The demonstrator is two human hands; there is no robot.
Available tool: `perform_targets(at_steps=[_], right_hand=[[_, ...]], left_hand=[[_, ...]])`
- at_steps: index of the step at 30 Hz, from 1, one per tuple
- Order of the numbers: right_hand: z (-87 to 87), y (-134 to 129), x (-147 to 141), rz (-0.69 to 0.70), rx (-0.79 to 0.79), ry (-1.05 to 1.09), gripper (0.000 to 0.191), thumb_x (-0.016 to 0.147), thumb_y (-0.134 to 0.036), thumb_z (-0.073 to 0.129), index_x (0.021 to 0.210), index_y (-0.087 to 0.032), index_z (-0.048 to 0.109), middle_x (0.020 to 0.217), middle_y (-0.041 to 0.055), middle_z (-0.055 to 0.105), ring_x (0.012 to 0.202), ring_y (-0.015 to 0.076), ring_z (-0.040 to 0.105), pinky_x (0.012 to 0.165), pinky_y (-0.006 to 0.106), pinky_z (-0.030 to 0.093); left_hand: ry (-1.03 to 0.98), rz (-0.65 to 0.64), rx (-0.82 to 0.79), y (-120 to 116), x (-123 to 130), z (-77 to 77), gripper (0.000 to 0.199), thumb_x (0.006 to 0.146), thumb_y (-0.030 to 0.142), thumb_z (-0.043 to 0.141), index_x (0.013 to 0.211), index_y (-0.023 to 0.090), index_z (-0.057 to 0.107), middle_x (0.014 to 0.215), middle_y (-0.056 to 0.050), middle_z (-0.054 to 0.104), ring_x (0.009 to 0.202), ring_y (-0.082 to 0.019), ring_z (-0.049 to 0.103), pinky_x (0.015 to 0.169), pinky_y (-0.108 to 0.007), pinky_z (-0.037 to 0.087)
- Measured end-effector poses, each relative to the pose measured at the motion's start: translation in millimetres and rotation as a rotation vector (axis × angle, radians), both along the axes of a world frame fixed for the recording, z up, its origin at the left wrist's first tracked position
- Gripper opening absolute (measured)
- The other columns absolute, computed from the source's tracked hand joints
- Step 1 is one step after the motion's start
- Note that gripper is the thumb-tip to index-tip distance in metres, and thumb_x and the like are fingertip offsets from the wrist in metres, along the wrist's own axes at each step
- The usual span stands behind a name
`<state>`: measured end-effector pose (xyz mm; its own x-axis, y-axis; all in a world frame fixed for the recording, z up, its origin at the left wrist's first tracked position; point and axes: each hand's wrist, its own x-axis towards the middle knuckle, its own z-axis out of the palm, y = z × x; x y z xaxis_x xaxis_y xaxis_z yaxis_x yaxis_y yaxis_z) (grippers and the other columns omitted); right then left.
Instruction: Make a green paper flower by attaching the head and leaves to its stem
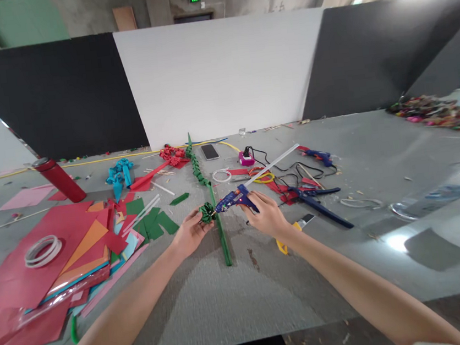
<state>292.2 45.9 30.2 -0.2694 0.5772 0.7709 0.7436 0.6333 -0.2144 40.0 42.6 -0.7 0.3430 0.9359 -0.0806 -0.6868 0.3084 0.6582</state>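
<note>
My left hand (191, 232) pinches a small dark green folded-paper piece (207, 213) near the middle of the table. Wrapped round a blue hot glue gun (233, 198), my right hand (266, 214) points its nozzle left, at or very close to the green piece. A long translucent glue stick (273, 163) juts from the gun's back toward the upper right. Behind and below the nozzle lies a long green paper stem (224, 245), with twisted green leaves (197, 168) along its far part. One loose green leaf (179, 199) rests to the left.
Stacked red and orange paper (11, 258) with a tape roll (43, 251) covers the left side. A red bottle (60, 179) stands behind. Pliers (325, 210), a yellow cutter (282, 246), a second glue gun (317, 157), cables and a purple power adapter (246, 158) lie right of centre.
</note>
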Motion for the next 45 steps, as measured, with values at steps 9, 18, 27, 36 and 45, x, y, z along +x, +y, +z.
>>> perform_targets(at_steps=[9,18,27,36,45], right_hand=[[5.8,-3,-6,-0.194,-0.095,0.087,0.037,0.084,-0.056,0.066,0.085,-0.023,0.049,0.072,0.0007,0.057,0.066,0.0212,0.057,0.063,0.031,0.045],[0.4,-1,-4,-0.131,-0.117,0.073,0.014,0.091,-0.034,0.058,0.088,-0.023,0.050,0.076,0.0035,0.063,0.071,0.0230,0.063,0.065,0.031,0.046],[3.8,-2,-1,-0.072,-0.096,0.064,0.003,0.092,-0.024,0.052,0.090,-0.023,0.052,0.080,0.0059,0.066,0.076,0.0240,0.064,0.068,0.031,0.048],[2.9,-2,-1,-0.057,-0.069,0.041,0.005,0.094,-0.024,0.050,0.092,-0.022,0.055,0.080,0.0065,0.066,0.076,0.0239,0.063,0.068,0.032,0.048],[1.8,-2,0,-0.043,-0.064,0.027,0.007,0.095,-0.025,0.049,0.092,-0.022,0.055,0.079,0.0062,0.064,0.075,0.0235,0.062,0.067,0.033,0.049]], left_hand=[[0.001,-0.047,-0.020,-3,0,5.2,0.023,0.081,0.016,0.072,0.103,0.014,0.065,0.095,-0.009,0.073,0.079,-0.019,0.072,0.075,-0.030,0.059],[0.031,-0.127,-0.002,-8,0,10.4,0.026,0.081,0.017,0.072,0.106,0.012,0.067,0.098,-0.012,0.072,0.081,-0.020,0.071,0.077,-0.031,0.057],[0.012,-0.131,0.021,-7,0,8.6,0.026,0.082,0.016,0.071,0.107,0.013,0.066,0.099,-0.011,0.073,0.082,-0.020,0.071,0.076,-0.031,0.057],[0.001,-0.045,0.002,-4,-2,6.1,0.028,0.080,0.017,0.071,0.107,0.014,0.065,0.105,-0.010,0.072,0.081,-0.018,0.071,0.076,-0.029,0.058],[-0.032,-0.017,-0.050,-5,-1,12.2,0.026,0.081,0.017,0.069,0.106,0.014,0.065,0.100,-0.009,0.072,0.080,-0.018,0.071,0.076,-0.029,0.057]])
